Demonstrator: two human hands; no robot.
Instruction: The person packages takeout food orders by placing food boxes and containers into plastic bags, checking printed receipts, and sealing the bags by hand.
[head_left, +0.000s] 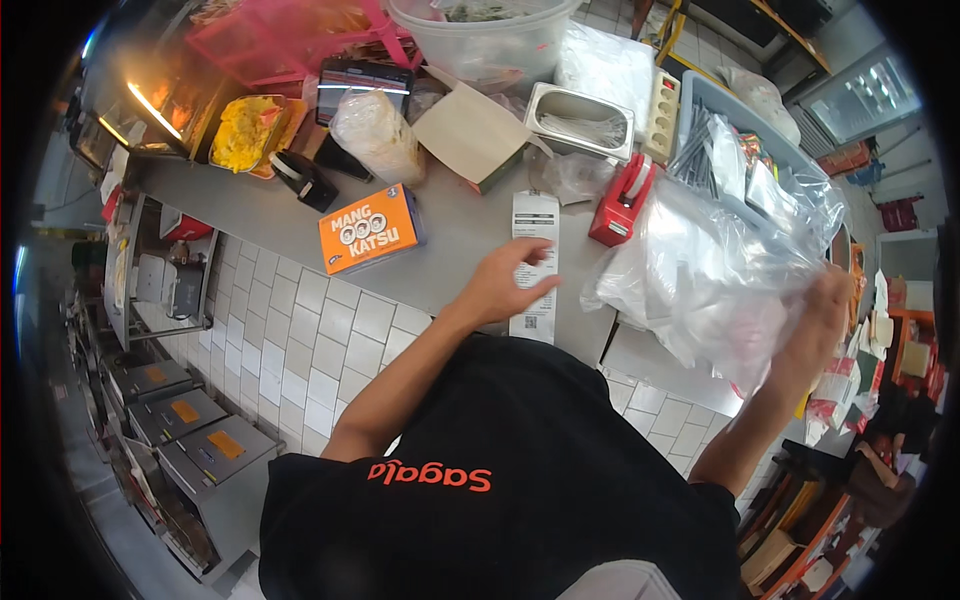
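Observation:
My left hand (511, 281) hovers at a printed paper receipt (534, 206), its fingers apart and nothing held between them. The receipt lies lengthwise on the steel counter (465, 232). Off to the right, my right hand (817, 319) grips the edge of a clear plastic bag (697, 270) among a spread of similar bags. An orange carton (369, 229) bearing print stands left of the receipt. Between receipt and bags sits a red tape dispenser (621, 202). Behind the carton is a black tape dispenser (304, 180).
Along the back stand a steel pan (581, 139) of thin ties, an open cardboard box (472, 135), a wrapped stack (377, 135), a tablet (364, 86) and a tray of yellow food (247, 135). A blue-grey bin (686, 112) holds straws and packets. A power strip (661, 116) lies beside it.

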